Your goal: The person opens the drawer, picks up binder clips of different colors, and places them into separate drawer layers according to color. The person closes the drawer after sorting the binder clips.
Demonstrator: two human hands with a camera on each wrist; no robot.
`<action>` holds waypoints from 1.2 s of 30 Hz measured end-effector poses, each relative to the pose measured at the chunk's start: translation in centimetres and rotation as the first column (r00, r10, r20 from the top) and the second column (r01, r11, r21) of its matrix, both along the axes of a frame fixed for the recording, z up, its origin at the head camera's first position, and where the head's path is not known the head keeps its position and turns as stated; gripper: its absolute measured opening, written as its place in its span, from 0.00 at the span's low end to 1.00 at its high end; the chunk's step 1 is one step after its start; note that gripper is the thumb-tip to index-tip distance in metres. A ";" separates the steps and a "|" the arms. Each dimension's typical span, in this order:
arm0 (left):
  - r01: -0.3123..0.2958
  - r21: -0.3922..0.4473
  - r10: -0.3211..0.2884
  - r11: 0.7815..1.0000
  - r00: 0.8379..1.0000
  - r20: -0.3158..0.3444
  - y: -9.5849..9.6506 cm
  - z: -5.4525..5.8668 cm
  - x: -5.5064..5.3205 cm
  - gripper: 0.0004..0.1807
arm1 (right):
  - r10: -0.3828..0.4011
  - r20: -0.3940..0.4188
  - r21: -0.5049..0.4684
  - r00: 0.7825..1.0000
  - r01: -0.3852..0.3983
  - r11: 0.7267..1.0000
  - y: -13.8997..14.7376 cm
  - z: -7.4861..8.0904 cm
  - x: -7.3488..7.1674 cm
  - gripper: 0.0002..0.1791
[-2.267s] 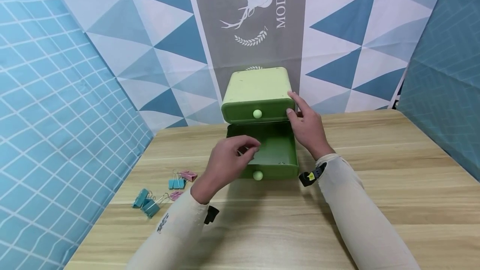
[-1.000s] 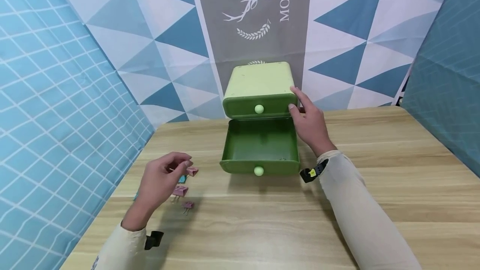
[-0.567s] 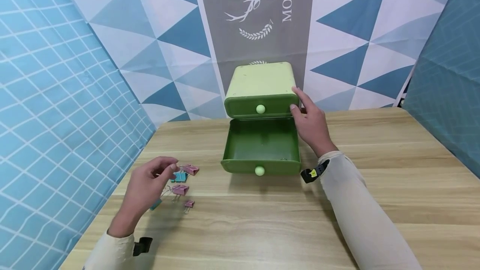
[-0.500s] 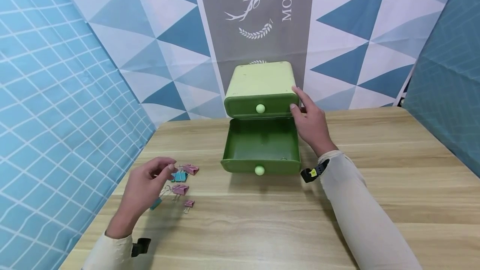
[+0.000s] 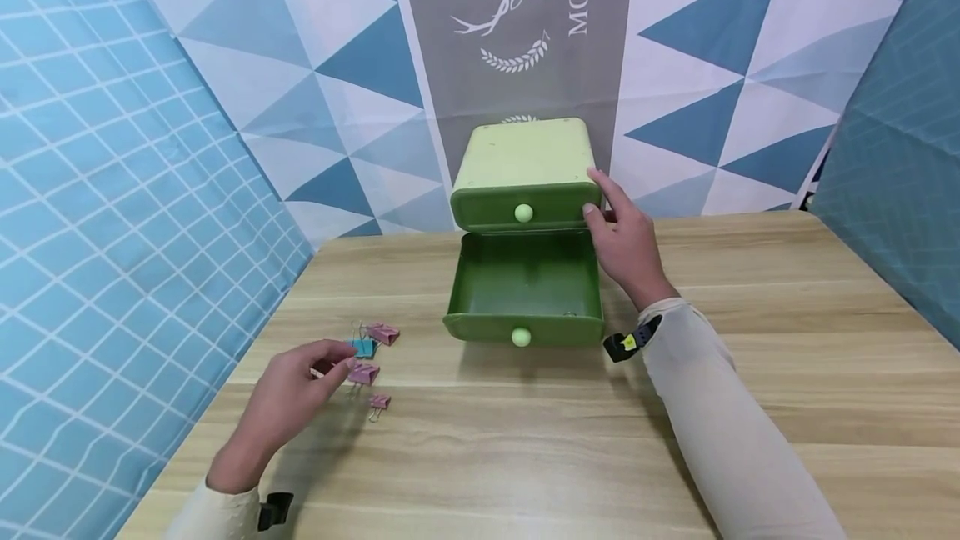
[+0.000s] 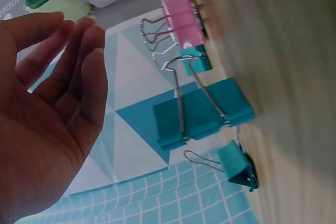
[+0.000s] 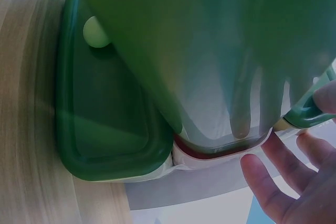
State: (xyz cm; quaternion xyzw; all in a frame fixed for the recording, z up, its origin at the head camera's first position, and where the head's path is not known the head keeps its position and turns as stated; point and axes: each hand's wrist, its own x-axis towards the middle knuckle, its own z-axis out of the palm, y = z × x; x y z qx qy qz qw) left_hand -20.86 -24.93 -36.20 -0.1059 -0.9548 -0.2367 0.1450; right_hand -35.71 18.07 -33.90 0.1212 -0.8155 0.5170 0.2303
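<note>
My left hand (image 5: pixel 288 398) hovers over a loose group of binder clips, fingers softly bent. The left wrist view shows nothing between its fingers and thumb. Beside it there lie a large teal binder clip (image 6: pixel 202 114), a smaller teal clip (image 6: pixel 234 161) and a pink clip (image 6: pixel 184 19). More pink clips (image 5: pixel 379 402) lie to the right of the fingertips in the head view. My right hand (image 5: pixel 628 248) rests on the upper right corner of a green drawer cabinet (image 5: pixel 528 152), thumb on the front. Its middle drawer (image 5: pixel 487 328) is pulled out; a small shiny thing (image 5: pixel 570 313) lies inside.
The cabinet stands on a wooden table (image 5: pixel 562 440) against a patterned cloth (image 5: pixel 675 65). A blue checked cloth (image 5: pixel 112 232) borders the left side. In the right wrist view the bottom drawer (image 7: pixel 105 108) is closed, under the pulled-out one.
My left hand has moved from above the pulled-out drawer leftwards to the clips, then sunk slightly lower in the last half second. My right hand has stayed on the cabinet.
</note>
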 end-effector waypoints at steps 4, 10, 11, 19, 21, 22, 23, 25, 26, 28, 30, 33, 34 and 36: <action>0.003 -0.023 -0.002 1.000 1.000 0.029 0.1 -0.3 0.4 0.08 | -0.001 -0.003 0.000 1.000 0.001 1.000 0.0 0.3 0.0 0.28; 0.052 -0.045 -0.049 0.998 0.996 0.078 0.5 -1.2 1.0 0.09 | 0.000 -0.006 -0.005 1.000 0.000 1.000 0.2 0.5 -0.1 0.28; 0.062 -0.050 -0.057 0.997 0.995 0.087 0.5 -1.3 1.1 0.10 | 0.001 -0.007 -0.006 1.000 -0.001 1.000 0.2 0.5 -0.1 0.27; 0.137 -0.068 -0.124 0.988 0.979 0.163 1.1 -1.7 1.3 0.11 | 0.005 -0.008 -0.014 1.000 -0.005 1.000 0.3 0.3 -0.1 0.27; 0.152 -0.076 -0.137 0.985 0.974 0.179 1.2 -1.7 1.2 0.11 | 0.007 -0.005 -0.014 1.000 -0.007 1.000 0.3 0.3 0.0 0.27; 0.159 -0.081 -0.142 0.984 0.973 0.182 1.2 -1.8 1.2 0.12 | 0.008 -0.005 -0.014 1.000 -0.008 1.000 0.3 0.3 0.0 0.28; 0.164 -0.089 -0.145 0.982 0.972 0.186 1.3 -1.9 1.1 0.12 | 0.009 -0.004 -0.014 1.000 -0.009 1.000 0.3 0.3 0.0 0.28; 0.163 -0.114 -0.139 0.980 0.971 0.192 1.4 -1.9 1.1 0.12 | 0.010 -0.003 -0.014 1.000 -0.010 1.000 0.2 0.3 0.0 0.28; 0.161 -0.128 -0.134 0.979 0.971 0.196 1.4 -1.9 1.0 0.12 | 0.010 -0.003 -0.013 1.000 -0.010 1.000 0.2 0.3 0.0 0.28; 0.148 -0.156 -0.116 0.977 0.973 0.198 1.5 -1.9 1.0 0.12 | 0.010 -0.004 -0.011 1.000 -0.010 1.000 0.2 0.3 0.0 0.28; 0.131 -0.184 -0.095 0.974 0.976 0.196 1.6 -1.9 1.0 0.12 | 0.010 -0.006 -0.010 1.000 -0.010 1.000 0.1 0.2 0.1 0.28; 0.102 -0.221 -0.063 0.970 0.982 0.178 1.6 -1.9 1.1 0.12 | 0.012 -0.007 -0.010 1.000 -0.012 1.000 0.1 0.2 0.1 0.28; 0.093 -0.232 -0.053 0.968 0.984 0.171 1.5 -1.9 1.1 0.12 | 0.014 -0.006 -0.011 1.000 -0.014 1.000 0.1 0.2 0.1 0.28; 0.080 -0.251 -0.040 0.965 0.986 0.160 1.5 -2.0 1.2 0.12 | 0.015 -0.002 -0.012 1.000 -0.015 1.000 0.1 0.1 0.1 0.28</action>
